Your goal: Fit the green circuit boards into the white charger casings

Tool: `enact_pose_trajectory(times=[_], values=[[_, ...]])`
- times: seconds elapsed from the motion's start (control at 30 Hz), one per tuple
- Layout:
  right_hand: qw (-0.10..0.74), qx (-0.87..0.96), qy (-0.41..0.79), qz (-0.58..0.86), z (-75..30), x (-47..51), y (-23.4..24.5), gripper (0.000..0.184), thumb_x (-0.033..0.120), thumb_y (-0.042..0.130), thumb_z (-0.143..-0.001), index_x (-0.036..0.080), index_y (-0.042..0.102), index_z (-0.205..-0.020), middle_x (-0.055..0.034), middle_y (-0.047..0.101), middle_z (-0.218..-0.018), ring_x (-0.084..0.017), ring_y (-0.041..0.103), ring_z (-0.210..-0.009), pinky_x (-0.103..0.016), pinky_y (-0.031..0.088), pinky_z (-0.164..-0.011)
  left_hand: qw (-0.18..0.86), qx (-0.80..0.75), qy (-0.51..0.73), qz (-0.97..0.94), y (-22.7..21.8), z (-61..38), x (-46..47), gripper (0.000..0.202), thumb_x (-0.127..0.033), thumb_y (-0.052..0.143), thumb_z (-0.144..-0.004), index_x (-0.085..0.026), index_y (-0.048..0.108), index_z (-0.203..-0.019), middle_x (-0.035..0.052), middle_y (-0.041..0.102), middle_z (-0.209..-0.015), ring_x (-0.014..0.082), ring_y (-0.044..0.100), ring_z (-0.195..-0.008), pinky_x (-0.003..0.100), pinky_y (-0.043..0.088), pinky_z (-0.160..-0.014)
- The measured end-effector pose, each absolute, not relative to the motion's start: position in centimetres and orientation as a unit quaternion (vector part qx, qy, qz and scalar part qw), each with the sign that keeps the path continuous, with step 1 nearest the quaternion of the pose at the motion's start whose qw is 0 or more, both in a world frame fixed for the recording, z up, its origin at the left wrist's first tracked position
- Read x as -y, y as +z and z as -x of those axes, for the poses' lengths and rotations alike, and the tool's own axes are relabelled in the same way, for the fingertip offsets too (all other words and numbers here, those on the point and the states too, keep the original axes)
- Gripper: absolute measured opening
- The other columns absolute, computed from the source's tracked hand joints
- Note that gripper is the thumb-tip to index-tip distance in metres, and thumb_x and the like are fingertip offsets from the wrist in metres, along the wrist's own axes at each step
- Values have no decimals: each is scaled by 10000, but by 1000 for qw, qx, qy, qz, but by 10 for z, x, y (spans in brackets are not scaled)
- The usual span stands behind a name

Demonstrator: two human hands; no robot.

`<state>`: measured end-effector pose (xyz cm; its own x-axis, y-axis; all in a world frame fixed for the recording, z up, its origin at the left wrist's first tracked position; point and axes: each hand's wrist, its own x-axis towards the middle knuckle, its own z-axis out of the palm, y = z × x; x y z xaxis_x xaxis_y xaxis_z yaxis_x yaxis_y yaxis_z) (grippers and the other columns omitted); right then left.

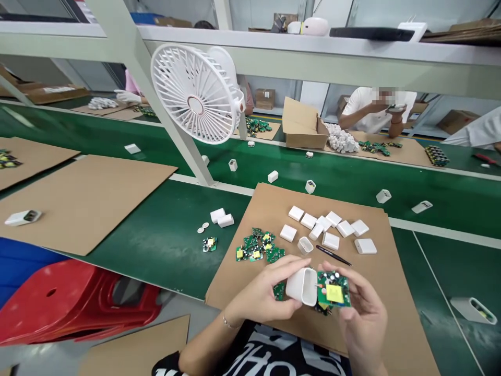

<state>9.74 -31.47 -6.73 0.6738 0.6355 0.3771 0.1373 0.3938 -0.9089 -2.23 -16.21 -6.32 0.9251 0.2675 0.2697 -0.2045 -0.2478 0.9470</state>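
My left hand (pixel 274 290) grips a white plastic charger housing (pixel 300 286), its open end facing right. Close to that opening, my right hand (pixel 364 303) holds a green circuit board (pixel 333 290) with a yellow transformer on it. The board's left edge is at the housing's mouth; whether it has entered cannot be told. Behind my hands, a pile of circuit boards (pixel 256 245) lies on the cardboard sheet (pixel 376 282), partly hidden by my left hand. Several white housings (pixel 331 240) and black tweezers (pixel 334 255) lie there too.
A white fan (pixel 195 102) hangs from the frame post. Loose housings (pixel 383 196) sit along the green belt (pixel 344 180). Left of the cardboard are two housings (pixel 222 217) and a single board (pixel 210 244). A red stool (pixel 58 303) stands at lower left. Across the belt a person (pixel 376 112) works.
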Motion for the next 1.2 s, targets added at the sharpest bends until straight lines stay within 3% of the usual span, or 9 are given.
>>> enact_pose_trajectory(times=[0.33, 0.47, 0.8, 1.0, 1.1, 1.2], values=[[705, 430, 170, 538, -98, 316, -71, 405, 338, 685, -856, 322, 611, -1254, -41, 689, -1218, -238, 661, -1122, -330, 573, -938, 517, -3, 237, -822, -58, 24, 165, 796, -59, 642, -759, -307, 375, -1467, 102, 588, -1291, 264, 572, -1180, 347, 491, -989], [665, 471, 139, 563, -102, 319, -78, 449, 322, 670, -872, 324, 571, -1310, -42, 672, -1248, -239, 653, -1140, -363, 556, -970, 491, 5, 250, -834, -57, 24, 165, 789, -55, 625, -770, -308, 366, -1471, 107, 595, -1295, 264, 588, -1154, 367, 490, -988], [613, 526, 66, 585, -103, 325, -73, 512, 346, 636, -894, 322, 501, -1387, -42, 655, -1269, -256, 665, -1118, -392, 589, -914, 509, 14, 257, -822, -54, 20, 167, 642, -74, 643, -770, -253, 527, -1376, 129, 660, -1229, 296, 637, -1083, 414, 521, -931], [570, 562, 36, 598, -109, 322, -76, 567, 317, 668, -871, 307, 480, -1406, -64, 634, -1301, -257, 652, -1138, -409, 563, -954, 512, 26, 262, -818, -57, 18, 165, 664, -47, 634, -766, -255, 517, -1386, 121, 662, -1230, 284, 631, -1093, 391, 507, -935], [574, 554, 70, 599, -110, 318, -84, 569, 464, 637, -860, 314, 502, -1393, -85, 554, -1395, -289, 574, -1242, -458, 501, -1022, 509, 11, 241, -826, -60, 17, 165, 601, -83, 621, -791, -232, 537, -1368, 133, 663, -1228, 295, 620, -1102, 413, 496, -937], [638, 446, 259, 572, -106, 314, -88, 662, 642, 546, -834, 321, 479, -1410, -98, 505, -1441, -295, 556, -1259, -431, 536, -964, 457, 26, 263, -849, -65, 16, 164, 571, -108, 631, -796, -239, 554, -1347, 119, 687, -1201, 308, 587, -1121, 453, 434, -975]])
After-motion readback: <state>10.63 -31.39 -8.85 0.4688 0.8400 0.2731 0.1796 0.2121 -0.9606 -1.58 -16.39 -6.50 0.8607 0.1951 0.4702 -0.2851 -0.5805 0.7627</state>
